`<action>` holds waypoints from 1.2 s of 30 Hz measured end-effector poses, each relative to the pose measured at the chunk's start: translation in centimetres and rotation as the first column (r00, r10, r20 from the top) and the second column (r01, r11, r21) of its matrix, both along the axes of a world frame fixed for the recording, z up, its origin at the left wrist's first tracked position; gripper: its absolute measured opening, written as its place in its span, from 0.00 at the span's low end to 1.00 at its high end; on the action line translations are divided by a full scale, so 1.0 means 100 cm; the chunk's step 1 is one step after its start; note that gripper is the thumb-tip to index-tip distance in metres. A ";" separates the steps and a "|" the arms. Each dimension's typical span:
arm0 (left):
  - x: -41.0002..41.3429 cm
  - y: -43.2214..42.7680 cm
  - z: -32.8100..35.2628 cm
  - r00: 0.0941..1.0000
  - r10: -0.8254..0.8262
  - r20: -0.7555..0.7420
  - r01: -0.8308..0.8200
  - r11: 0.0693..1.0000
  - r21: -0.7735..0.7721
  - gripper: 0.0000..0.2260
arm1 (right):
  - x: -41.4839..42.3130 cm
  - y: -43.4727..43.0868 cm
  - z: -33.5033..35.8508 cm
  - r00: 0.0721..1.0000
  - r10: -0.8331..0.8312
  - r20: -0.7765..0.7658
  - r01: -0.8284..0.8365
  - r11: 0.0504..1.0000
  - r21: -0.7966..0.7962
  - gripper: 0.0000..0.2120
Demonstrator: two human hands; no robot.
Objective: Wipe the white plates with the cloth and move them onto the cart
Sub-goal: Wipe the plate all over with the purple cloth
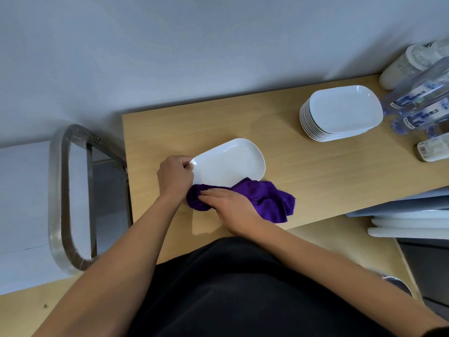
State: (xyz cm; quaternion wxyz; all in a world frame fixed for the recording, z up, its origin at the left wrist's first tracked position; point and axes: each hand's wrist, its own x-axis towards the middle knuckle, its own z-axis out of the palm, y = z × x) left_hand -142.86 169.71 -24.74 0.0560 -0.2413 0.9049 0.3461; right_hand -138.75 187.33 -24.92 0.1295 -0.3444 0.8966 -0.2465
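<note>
A single white plate [229,162] lies on the wooden table [315,181], tilted slightly up at its left end. My left hand [175,175] pinches that left rim. A purple cloth [264,198] is bunched against the plate's near edge. My right hand [230,207] lies flat on the cloth with fingers stretched toward the left. A stack of several white plates [342,113] stands at the far right of the table. The metal cart [70,198] stands to the left of the table, its rounded steel handle showing.
Plastic water bottles [422,100] and white containers [408,64] crowd the table's right end behind the stack. White and grey boards [410,220] are stacked below the table's near right edge. A pale wall [170,57] runs behind the table.
</note>
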 end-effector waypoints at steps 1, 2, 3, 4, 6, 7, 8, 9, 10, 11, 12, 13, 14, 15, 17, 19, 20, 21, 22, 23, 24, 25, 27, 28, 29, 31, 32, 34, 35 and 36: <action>0.001 0.000 -0.001 1.000 0.013 -0.005 -0.013 1.000 0.019 0.07 | 0.000 0.001 0.000 1.000 0.018 -0.002 -0.018 1.000 -0.006 0.24; 0.002 0.001 -0.001 1.000 0.014 -0.010 -0.014 0.999 0.035 0.09 | 0.000 0.004 0.001 0.999 0.039 0.000 -0.039 0.999 -0.009 0.24; 0.004 0.002 -0.001 1.000 0.006 -0.020 -0.005 0.999 0.040 0.11 | 0.000 0.009 0.002 0.999 0.051 -0.002 -0.051 0.999 -0.007 0.23; 0.004 0.002 0.000 1.000 0.006 -0.027 -0.004 0.999 0.045 0.11 | -0.001 0.015 0.003 0.999 0.047 -0.012 -0.047 0.999 0.001 0.23; 0.006 0.002 0.002 0.999 0.023 -0.039 -0.021 0.998 0.051 0.07 | -0.003 0.029 0.003 0.998 -0.052 -0.045 0.051 0.999 -0.012 0.24; 0.007 0.002 0.005 0.999 0.024 -0.034 -0.022 0.999 0.042 0.07 | -0.004 0.038 0.003 0.987 -0.151 -0.052 0.149 0.988 -0.045 0.23; 0.008 0.003 0.008 0.999 0.027 -0.026 -0.026 0.999 0.025 0.10 | -0.006 0.046 0.004 0.962 -0.267 -0.054 0.261 0.961 -0.091 0.23; 0.009 0.004 0.011 1.000 0.011 -0.015 -0.011 1.000 -0.002 0.10 | -0.008 0.055 0.005 0.924 -0.379 -0.048 0.370 0.920 -0.133 0.22; 0.009 0.006 0.014 1.000 -0.008 -0.009 0.007 0.999 -0.038 0.11 | -0.012 0.062 0.007 0.878 -0.477 -0.034 0.466 0.870 -0.164 0.22; 0.009 0.009 0.016 1.000 -0.028 0.005 0.028 0.996 -0.088 0.13 | -0.016 0.068 0.010 0.830 -0.558 -0.011 0.547 0.817 -0.184 0.22; 0.010 0.013 0.017 0.999 -0.046 0.018 0.048 0.988 -0.144 0.16 | -0.019 0.073 0.013 0.781 -0.624 0.014 0.614 0.765 -0.194 0.22; 0.010 0.020 0.020 0.998 -0.067 0.016 0.069 0.978 -0.195 0.19 | -0.022 0.078 0.016 0.741 -0.670 0.032 0.662 0.722 -0.201 0.22; 0.011 0.028 0.022 0.994 -0.108 -0.006 0.103 0.967 -0.235 0.20 | -0.023 0.081 0.019 0.716 -0.697 0.038 0.687 0.695 -0.209 0.22; 0.011 0.039 0.025 0.984 -0.175 -0.035 0.160 0.953 -0.256 0.20 | -0.024 0.084 0.021 0.707 -0.706 0.036 0.695 0.684 -0.222 0.22; 0.011 0.064 0.025 0.937 -0.348 -0.037 0.332 0.917 -0.220 0.19 | -0.025 0.089 0.024 0.711 -0.702 0.043 0.688 0.682 -0.246 0.21; 0.012 0.087 0.020 0.877 -0.480 0.041 0.480 0.867 -0.133 0.22 | -0.025 0.090 0.026 0.718 -0.694 0.057 0.681 0.682 -0.267 0.20; 0.012 0.096 0.016 0.846 -0.523 0.102 0.532 0.838 -0.122 0.25 | -0.025 0.090 0.027 0.724 -0.687 0.056 0.673 0.686 -0.276 0.20; 0.014 0.102 0.012 0.815 -0.556 0.163 0.578 0.802 -0.153 0.27 | -0.024 0.090 0.028 0.730 -0.682 0.049 0.665 0.692 -0.282 0.21; 0.015 0.106 0.008 0.785 -0.578 0.220 0.617 0.761 -0.200 0.28 | -0.024 0.090 0.029 0.737 -0.675 0.040 0.656 0.699 -0.284 0.21; 0.016 0.108 0.005 0.761 -0.594 0.261 0.647 0.722 -0.245 0.28 | -0.024 0.091 0.031 0.744 -0.668 0.035 0.648 0.706 -0.286 0.21; 0.016 0.108 0.003 0.741 -0.604 0.292 0.670 0.690 -0.273 0.27 | -0.024 0.093 0.032 0.751 -0.659 0.035 0.640 0.713 -0.288 0.21; 0.015 0.106 0.002 0.725 -0.614 0.313 0.688 0.669 -0.281 0.26 | -0.024 0.094 0.034 0.757 -0.652 0.040 0.633 0.717 -0.292 0.21; 0.013 0.103 0.007 0.700 -0.638 0.320 0.713 0.650 -0.264 0.23 | -0.025 0.097 0.035 0.763 -0.643 0.060 0.628 0.718 -0.300 0.21; 0.011 0.102 0.012 0.697 -0.654 0.296 0.717 0.647 -0.259 0.22 | -0.026 0.098 0.036 0.765 -0.640 0.067 0.627 0.717 -0.305 0.21; 0.011 0.101 0.017 0.705 -0.666 0.243 0.709 0.657 -0.256 0.20 | -0.026 0.098 0.036 0.767 -0.638 0.072 0.625 0.716 -0.311 0.21; 0.011 0.097 0.029 0.762 -0.647 0.027 0.635 0.738 -0.229 0.17 | -0.028 0.099 0.034 0.765 -0.638 0.086 0.627 0.708 -0.326 0.21; 0.012 0.094 0.037 0.785 -0.611 -0.100 0.587 0.785 -0.198 0.15 | -0.029 0.098 0.033 0.760 -0.643 0.096 0.632 0.698 -0.336 0.21; 0.011 0.087 0.049 0.805 -0.530 -0.267 0.507 0.848 -0.156 0.10 | -0.031 0.095 0.035 0.752 -0.652 0.099 0.635 0.675 -0.376 0.21; 0.010 0.084 0.054 0.819 -0.493 -0.295 0.475 0.870 -0.134 0.08 | -0.033 0.092 0.037 0.756 -0.649 0.087 0.622 0.670 -0.406 0.20; 0.008 0.081 0.060 0.839 -0.451 -0.304 0.440 0.891 -0.110 0.09 | -0.035 0.088 0.040 0.767 -0.638 0.065 0.596 0.672 -0.439 0.20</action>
